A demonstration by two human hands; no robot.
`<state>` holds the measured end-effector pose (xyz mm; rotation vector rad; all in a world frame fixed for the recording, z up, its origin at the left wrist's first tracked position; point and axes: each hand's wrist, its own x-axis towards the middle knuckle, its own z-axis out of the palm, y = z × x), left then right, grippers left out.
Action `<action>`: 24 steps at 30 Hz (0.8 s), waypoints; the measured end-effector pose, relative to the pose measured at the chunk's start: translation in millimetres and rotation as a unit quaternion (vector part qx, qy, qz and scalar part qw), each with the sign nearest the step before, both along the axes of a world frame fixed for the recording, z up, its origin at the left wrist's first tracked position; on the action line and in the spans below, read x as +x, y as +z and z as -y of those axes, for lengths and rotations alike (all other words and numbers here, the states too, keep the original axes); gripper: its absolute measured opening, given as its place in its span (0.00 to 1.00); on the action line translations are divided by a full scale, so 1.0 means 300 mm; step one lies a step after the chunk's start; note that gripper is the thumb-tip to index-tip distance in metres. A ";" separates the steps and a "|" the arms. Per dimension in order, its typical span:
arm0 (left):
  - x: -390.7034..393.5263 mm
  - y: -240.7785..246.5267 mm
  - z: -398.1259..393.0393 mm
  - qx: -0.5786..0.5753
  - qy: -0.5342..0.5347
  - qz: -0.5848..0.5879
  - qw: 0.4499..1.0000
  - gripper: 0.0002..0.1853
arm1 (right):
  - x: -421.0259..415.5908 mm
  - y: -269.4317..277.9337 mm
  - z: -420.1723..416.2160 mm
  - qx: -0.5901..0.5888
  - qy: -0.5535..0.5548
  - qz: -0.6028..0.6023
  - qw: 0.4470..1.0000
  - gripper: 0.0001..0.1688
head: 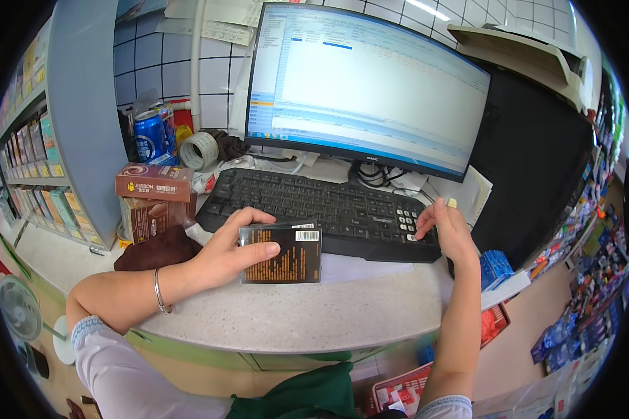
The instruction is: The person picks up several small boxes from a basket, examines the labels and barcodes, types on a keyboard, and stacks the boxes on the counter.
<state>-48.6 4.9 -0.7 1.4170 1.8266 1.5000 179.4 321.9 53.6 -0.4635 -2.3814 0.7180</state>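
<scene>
My left hand (pixel 246 246) grips a small black box (pixel 293 262) with orange print and a barcode, its thumb pressed flat on the upper face. Behind that box the edge of another barcoded pack (pixel 303 226) shows, apparently in the same grip. The box is over the front edge of a black computer keyboard (pixel 299 199). At the keyboard's number pad is my right hand (pixel 445 228), holding nothing, with curled fingertips at the lower keys; whether a key is pressed cannot be told. A pale yellow item (pixel 452 202) shows at this hand, partly hidden.
Behind the keyboard stands a monitor (pixel 367 89) with cables below. To the left are stacked brown Jissbon boxes (pixel 153 183), a dark cloth (pixel 157 249), a tape roll (pixel 198 151), a blue can (pixel 150 136) and a shelf unit (pixel 84 115). A blue box (pixel 495 269) sits at the right edge.
</scene>
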 end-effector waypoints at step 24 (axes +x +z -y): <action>0.036 0.042 -0.006 0.034 -0.026 0.115 0.992 0.27 | -0.036 -0.031 -0.021 -0.011 0.042 -0.057 0.997 0.40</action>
